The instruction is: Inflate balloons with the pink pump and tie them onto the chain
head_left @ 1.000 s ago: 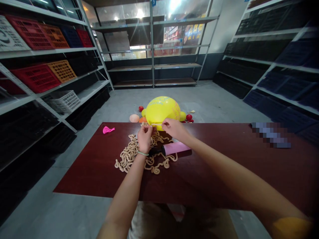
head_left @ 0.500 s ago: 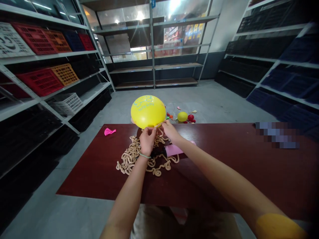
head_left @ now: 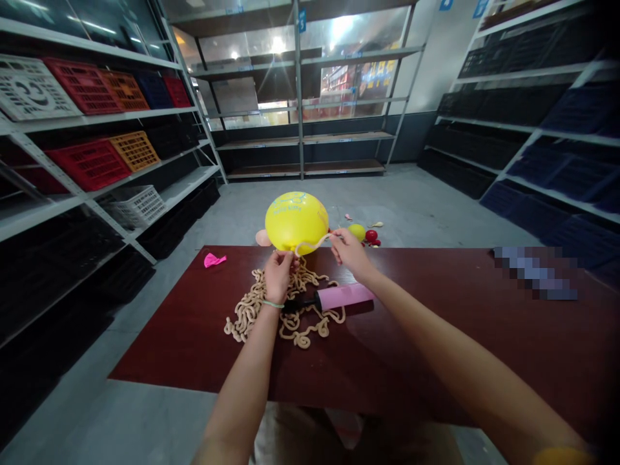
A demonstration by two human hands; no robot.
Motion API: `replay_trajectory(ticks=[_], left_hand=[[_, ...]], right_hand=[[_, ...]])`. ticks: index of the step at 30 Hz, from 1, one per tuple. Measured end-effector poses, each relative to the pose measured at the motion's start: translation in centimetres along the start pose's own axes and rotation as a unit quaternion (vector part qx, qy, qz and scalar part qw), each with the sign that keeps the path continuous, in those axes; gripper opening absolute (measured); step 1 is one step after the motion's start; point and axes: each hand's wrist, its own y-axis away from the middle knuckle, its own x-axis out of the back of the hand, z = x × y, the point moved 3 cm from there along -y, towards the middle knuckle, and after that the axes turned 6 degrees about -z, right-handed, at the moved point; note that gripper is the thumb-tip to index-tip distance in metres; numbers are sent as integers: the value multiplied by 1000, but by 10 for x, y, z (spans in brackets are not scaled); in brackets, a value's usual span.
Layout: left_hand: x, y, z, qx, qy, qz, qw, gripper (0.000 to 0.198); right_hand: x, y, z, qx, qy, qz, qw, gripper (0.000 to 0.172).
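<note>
Risen slightly, yellow balloon sits above both hands' closed grip on its neck.

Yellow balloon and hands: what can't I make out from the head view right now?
- Yellow balloon neck: covered by the left hand.
- Balloon print: too small to read.
- Strip end in the right hand: hidden by fingers.
- Item at the table far right edge: pixelated.

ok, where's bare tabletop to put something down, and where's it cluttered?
Bare: the table right of the pink pump, up to the blurred patch at the far right edge; also the near left corner, below the pink scrap. Crowded: the middle, where the beige cord pile, pump and both hands, left hand and right hand, sit under the yellow balloon.
</note>
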Motion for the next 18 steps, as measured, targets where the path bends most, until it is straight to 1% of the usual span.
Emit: replay_trajectory(ticks=[1,3,5,8,11,13,14,16,18], left_hand=[[-1,0,-1,1,-2,-11,1000,37],[-3,1,-4,-1,-10,-26,1000,35],[-4,3,-4,-11,-26,-28,999,33],[-5,5,-2,-28,-65,-27,997,31],[-9,7,-1,-52,-95,-30,994,28],[-11,9,-1,-63,-110,-31,991,26],[-11,9,-2,-65,-120,-31,990,26],[-11,10,-2,-71,-152,-28,985,24],[-10,11,-2,-86,-193,-22,977,22]], right_hand=[[-2,3,0,-9,-24,-18,1000,20],[-5,7,-2,-21,-51,-21,998,20],[-5,8,-10,1,-36,-19,999,19],[4,1,-38,59,2,-22,998,18],[14,-16,-79,121,70,-18,990,15],[16,-28,-105,166,95,-7,982,13],[14,-35,-114,177,105,-3,979,11],[8,-45,-125,185,118,-11,976,8],[-2,-50,-124,178,138,-32,974,5]])
